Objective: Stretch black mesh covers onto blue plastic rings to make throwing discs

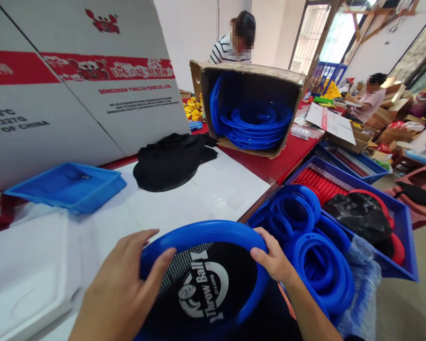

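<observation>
A round blue ring [206, 230] with a black printed fabric centre [241, 270] is tilted at the bottom middle. My left hand [124, 279] is at its left side, thumb and fingers spread around the rim. On the upper right of the rim, my right hand [275, 255] grips with the thumb on the near face and the fingers behind. White lettering and a ball logo show on the fabric. Black fabric pieces [170, 163] lie in a pile on the white board [220, 194] beyond the ring.
An open carton [294, 80] holds blue rings [259, 123]. At left are a blue tray [67, 184], a white foam lid [24, 270] and a large printed box [92, 94]. More blue rings [315, 265] and a red-filled crate [408, 246] stand right. A person [230, 47] is behind the carton.
</observation>
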Available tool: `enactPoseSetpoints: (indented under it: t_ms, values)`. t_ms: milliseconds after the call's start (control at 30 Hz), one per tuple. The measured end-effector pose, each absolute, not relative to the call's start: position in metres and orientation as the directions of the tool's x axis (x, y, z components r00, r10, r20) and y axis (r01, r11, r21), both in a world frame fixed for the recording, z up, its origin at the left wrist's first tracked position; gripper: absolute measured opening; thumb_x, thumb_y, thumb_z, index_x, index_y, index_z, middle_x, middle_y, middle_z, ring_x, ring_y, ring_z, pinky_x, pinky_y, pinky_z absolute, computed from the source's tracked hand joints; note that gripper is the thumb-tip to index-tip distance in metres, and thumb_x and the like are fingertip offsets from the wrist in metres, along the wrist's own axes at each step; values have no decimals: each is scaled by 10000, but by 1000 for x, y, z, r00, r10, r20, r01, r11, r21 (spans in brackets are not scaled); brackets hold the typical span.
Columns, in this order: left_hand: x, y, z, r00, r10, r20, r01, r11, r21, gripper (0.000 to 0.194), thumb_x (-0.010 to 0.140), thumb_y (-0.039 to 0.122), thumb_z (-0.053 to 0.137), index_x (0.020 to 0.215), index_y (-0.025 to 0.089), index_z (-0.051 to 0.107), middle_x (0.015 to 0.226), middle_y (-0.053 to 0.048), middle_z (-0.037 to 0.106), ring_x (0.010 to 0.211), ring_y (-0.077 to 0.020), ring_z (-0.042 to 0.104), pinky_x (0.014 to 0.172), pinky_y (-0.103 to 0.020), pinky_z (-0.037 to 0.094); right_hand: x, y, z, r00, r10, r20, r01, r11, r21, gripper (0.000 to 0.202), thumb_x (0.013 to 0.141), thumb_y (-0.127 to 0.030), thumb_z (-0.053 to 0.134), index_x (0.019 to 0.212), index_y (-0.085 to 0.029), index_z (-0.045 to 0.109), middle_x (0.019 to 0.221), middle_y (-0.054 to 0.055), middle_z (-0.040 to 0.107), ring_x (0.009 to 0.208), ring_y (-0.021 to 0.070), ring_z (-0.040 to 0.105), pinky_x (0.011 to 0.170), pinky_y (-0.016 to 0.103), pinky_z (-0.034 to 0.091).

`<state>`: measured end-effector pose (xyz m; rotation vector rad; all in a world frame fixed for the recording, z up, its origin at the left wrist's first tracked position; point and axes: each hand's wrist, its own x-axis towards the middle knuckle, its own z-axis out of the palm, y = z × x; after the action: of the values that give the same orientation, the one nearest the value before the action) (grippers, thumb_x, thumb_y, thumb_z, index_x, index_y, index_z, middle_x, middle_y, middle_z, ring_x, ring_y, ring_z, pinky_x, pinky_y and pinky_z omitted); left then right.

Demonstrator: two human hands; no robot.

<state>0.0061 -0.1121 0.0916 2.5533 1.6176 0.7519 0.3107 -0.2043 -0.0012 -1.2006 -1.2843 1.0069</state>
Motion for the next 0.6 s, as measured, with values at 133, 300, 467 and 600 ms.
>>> enactPoseSetpoints:
  t_ms: [133, 300, 467, 600]
  values:
    - [22, -108, 99, 638, 613, 465, 690, -724, 8, 600, 1079, 690, 454, 1384, 205, 635, 1349, -147, 723, 1206, -344, 696, 1003, -449, 515, 295, -203, 10, -52, 996, 76, 98, 81, -992, 654, 903, -540, 812, 1453, -260, 597, 1150, 45, 716, 975, 207, 677, 837, 310, 543]
    - [25, -97, 78, 618, 688, 381, 773, -620, -136, 490, 1090, 626, 486, 902, 221, 687, 788, -30, 702, 684, -210, 653, 601, -331, 348, 276, -198, 20, -83, 996, -5, 84, 2, -996, 605, 946, -563, 772, 1453, -280, 603, 1194, 50, 714, 982, 204, 674, 845, 322, 543]
    - [4, -89, 64, 525, 805, 276, 841, -541, -19, 523, 1115, 596, 337, 914, 242, 666, 808, -34, 722, 703, -229, 680, 589, -312, 313, 272, -198, 17, -46, 999, 24, -64, 21, -998, 581, 1001, -536, 730, 1498, -296, 550, 1162, 38, 690, 1019, 193, 654, 912, 326, 513]
    - [-28, -86, 72, 264, 936, 232, 954, -288, 78, 580, 1085, 672, 234, 950, 290, 649, 788, -33, 713, 672, -266, 641, 576, -297, 319, 271, -206, 15, -52, 998, 44, -212, 32, -977, 603, 1002, -565, 720, 1513, -302, 538, 1151, 40, 673, 964, 183, 633, 851, 310, 501]
